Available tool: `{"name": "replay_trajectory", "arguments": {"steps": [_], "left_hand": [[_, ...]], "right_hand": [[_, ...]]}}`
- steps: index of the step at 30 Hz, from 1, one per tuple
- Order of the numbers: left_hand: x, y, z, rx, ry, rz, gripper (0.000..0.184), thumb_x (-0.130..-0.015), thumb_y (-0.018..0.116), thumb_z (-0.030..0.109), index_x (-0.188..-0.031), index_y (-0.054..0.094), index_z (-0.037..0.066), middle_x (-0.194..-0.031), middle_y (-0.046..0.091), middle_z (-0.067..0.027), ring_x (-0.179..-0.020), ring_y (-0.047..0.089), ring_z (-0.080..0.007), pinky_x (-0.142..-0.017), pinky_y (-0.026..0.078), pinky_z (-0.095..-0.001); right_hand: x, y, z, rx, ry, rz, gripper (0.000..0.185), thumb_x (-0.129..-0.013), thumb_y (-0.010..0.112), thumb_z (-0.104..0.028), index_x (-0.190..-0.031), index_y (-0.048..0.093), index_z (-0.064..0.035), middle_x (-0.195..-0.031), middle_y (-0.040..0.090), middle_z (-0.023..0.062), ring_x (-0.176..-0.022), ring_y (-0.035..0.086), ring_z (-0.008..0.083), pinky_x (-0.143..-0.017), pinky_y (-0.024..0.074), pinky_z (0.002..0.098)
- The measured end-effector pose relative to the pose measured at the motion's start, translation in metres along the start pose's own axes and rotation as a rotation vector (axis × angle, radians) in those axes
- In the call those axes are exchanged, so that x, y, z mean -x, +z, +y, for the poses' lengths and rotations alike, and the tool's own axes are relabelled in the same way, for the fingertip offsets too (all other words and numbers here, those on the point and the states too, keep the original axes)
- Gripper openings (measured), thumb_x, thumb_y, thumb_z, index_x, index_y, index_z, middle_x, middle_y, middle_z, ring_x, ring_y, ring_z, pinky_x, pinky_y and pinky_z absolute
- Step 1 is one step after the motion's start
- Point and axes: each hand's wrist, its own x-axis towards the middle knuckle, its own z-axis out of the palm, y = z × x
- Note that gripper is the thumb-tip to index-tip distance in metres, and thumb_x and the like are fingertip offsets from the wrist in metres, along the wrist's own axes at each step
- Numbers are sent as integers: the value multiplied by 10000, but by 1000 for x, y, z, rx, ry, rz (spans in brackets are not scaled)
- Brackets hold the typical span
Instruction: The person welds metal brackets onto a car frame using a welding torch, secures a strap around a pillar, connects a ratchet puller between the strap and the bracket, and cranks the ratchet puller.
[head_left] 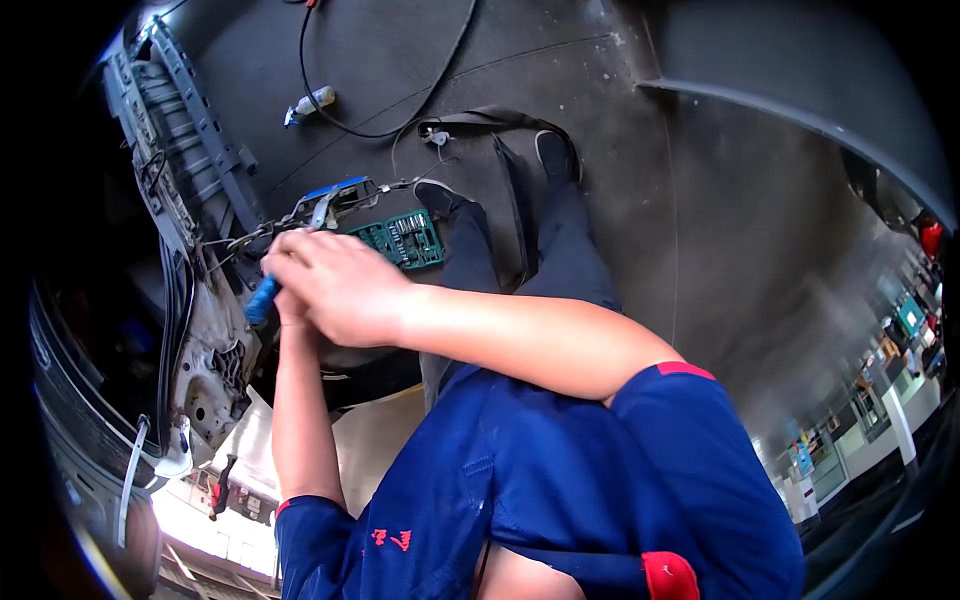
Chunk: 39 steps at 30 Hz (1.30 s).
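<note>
My right hand point(335, 280) is closed, its fingers wrapped at the upper part of a blue-handled tool point(262, 300). The handle's blue end sticks out at the lower left of my hands. My left hand point(290, 305) sits under the right one, closed against the handle, with its fingers mostly hidden. Just beyond my fingers shows a silver metal piece point(322, 208), in line with the handle; whether it belongs to the tool I cannot tell. Close by lie a blue-topped metal part point(340, 188) and a green socket set case point(405, 240) full of sockets.
Exposed metal bodywork of a vehicle point(205, 130) runs along the left, with wires near my hands. On the floor lie a spray bottle point(312, 103), a black hose point(430, 95) and a dark strap point(490, 118). A grey vehicle panel point(800, 70) rises at the upper right.
</note>
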Motion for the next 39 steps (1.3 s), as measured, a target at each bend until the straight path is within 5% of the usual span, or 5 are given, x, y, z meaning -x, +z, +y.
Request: {"name": "replay_trajectory", "arguments": {"steps": [6, 15, 27, 33, 39], "left_hand": [[-29, 29, 32, -235, -96, 194, 279, -1082, 555, 211, -867, 611, 41, -853, 636, -30, -907, 648, -131, -833, 547, -292], [-76, 49, -5, -390, -108, 304, 281, -1072, 566, 263, -891, 600, 50, -946, 677, -73, -915, 632, -153, -845, 511, -304], [-112, 41, -71, -678, -191, 333, 236, -1064, 588, 268, -931, 594, 73, -991, 663, -37, -915, 602, -114, -876, 479, -284], [-92, 61, -92, -1043, -169, 247, 249, -1064, 552, 160, -874, 589, 3, -969, 613, -82, -1000, 587, -177, -1013, 418, -329], [-76, 85, -112, -1152, -116, 187, 235, -1029, 602, 120, -834, 516, 19, -967, 575, -81, -1120, 558, -241, -1127, 354, -403]], "right_hand": [[138, -102, 136, 116, 627, -53, 371, -859, 674, -194, -1175, 677, 1, -1201, 669, 229, -1164, 635, 375, -1010, 517, 460], [401, -190, 363, -381, 1691, 851, 145, -908, 617, -95, -1008, 705, -37, -831, 683, 38, -692, 625, 131, -606, 510, 279], [308, -161, 656, 58, 1284, 254, 389, -879, 648, -240, -1223, 742, -86, -1199, 737, 171, -1183, 674, 319, -1074, 492, 379], [238, -149, 714, 426, 1355, -431, 523, -880, 548, -291, -1383, 669, -216, -1606, 421, 180, -1563, 188, 418, -1251, 217, 509], [260, -148, 757, 400, 1302, -178, 331, -865, 574, -211, -1078, 768, -50, -1194, 715, 209, -1164, 664, 394, -1010, 518, 422]]}}
